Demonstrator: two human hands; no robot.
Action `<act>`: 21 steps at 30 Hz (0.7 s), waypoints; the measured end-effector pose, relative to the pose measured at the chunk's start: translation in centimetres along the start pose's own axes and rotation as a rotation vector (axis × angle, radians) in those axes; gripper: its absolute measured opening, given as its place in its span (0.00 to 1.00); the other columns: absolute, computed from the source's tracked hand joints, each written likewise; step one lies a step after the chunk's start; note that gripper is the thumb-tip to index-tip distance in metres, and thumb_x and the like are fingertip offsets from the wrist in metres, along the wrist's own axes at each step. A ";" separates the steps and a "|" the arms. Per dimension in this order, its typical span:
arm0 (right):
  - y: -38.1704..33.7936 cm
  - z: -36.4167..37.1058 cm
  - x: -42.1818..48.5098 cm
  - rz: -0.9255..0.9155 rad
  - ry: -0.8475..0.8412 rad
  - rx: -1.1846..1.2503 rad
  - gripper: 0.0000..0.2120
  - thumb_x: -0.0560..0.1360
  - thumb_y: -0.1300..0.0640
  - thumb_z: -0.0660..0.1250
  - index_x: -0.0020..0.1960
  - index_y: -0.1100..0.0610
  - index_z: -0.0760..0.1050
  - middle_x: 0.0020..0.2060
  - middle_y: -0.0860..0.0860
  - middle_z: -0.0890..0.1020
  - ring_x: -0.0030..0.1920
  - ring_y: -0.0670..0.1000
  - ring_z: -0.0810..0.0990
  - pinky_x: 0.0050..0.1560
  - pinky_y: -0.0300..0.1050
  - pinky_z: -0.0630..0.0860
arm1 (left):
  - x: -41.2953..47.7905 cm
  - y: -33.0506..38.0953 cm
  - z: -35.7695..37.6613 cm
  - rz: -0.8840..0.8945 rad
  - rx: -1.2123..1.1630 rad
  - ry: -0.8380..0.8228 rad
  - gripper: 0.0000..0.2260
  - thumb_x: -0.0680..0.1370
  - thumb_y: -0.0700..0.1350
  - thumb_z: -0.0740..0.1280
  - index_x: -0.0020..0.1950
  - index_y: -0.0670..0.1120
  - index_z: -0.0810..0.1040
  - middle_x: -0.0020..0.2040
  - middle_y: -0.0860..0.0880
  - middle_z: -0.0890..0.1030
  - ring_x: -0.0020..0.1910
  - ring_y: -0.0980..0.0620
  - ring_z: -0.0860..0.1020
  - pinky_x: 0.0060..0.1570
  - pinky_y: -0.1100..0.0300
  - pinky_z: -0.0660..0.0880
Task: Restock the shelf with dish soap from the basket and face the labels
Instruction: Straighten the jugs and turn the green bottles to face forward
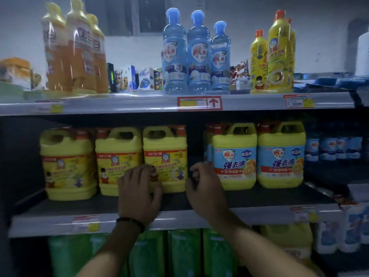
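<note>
Store shelving fills the view, three tiers deep, and the work is on the middle shelf (269,196), where a row of big soap jugs stands. The basket is not in view.

The yellow jug (165,148) in question is third from the left, upright, handle and red cap on top, broad labelled face turned outward. It sits directly between the two hands and slightly beyond them, further back on the board. The left hand (139,188) is at the jug's lower left corner, fingers bent and laid against the front of it, overlapping the label. The right hand (203,186) is at the dark gap between this jug and the blue-labelled jug (234,156) to its right. Its fingers are curled in close beside the yellow jug's right edge, but blur hides whether they actually touch it.

Both hands are about equally near, one per side, so a two-handed squaring or push looks likely. The jug's tall axis is vertical, and a small turn about it would set the label flush with the two yellow neighbours (117,156) on its left.
</note>
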State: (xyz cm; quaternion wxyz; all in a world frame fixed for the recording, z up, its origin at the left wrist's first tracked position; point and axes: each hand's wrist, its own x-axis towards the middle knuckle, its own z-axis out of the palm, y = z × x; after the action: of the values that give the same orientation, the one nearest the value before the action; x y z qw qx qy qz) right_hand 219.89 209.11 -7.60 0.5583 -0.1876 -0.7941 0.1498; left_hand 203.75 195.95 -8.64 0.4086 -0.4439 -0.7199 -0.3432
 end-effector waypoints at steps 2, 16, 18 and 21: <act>-1.0 1.9 0.6 0.099 0.014 0.017 0.15 0.78 0.52 0.73 0.61 0.51 0.73 0.54 0.48 0.77 0.54 0.48 0.76 0.49 0.46 0.75 | 0.0 0.0 0.2 -0.002 -0.005 -0.019 0.18 0.76 0.54 0.62 0.63 0.48 0.78 0.64 0.47 0.78 0.61 0.41 0.74 0.56 0.46 0.70; -0.3 5.0 2.1 0.433 -0.316 0.329 0.55 0.72 0.49 0.78 0.85 0.43 0.44 0.72 0.49 0.78 0.68 0.52 0.79 0.68 0.57 0.78 | -0.1 -0.6 1.1 -0.031 -0.198 -0.136 0.21 0.77 0.52 0.65 0.69 0.48 0.76 0.73 0.46 0.71 0.71 0.44 0.71 0.68 0.46 0.74; 0.2 5.1 2.5 0.477 -0.336 0.431 0.60 0.68 0.48 0.81 0.86 0.44 0.43 0.74 0.50 0.76 0.70 0.52 0.78 0.71 0.59 0.76 | -0.2 -0.7 1.2 -0.050 -0.242 -0.172 0.24 0.76 0.55 0.64 0.71 0.48 0.74 0.75 0.46 0.69 0.73 0.44 0.69 0.70 0.46 0.73; 0.9 5.3 3.0 0.514 -0.322 0.438 0.64 0.59 0.39 0.83 0.85 0.44 0.50 0.74 0.50 0.75 0.70 0.53 0.78 0.71 0.61 0.77 | -0.2 -0.6 0.7 -0.075 -0.306 -0.229 0.30 0.73 0.59 0.64 0.74 0.51 0.73 0.77 0.47 0.68 0.75 0.44 0.68 0.72 0.48 0.71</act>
State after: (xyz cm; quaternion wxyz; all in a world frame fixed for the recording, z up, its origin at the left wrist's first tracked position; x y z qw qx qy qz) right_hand 214.15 211.12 -7.29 0.3973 -0.2308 -0.7480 0.4790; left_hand 203.01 196.25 -9.22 0.2388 -0.5096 -0.7173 -0.4109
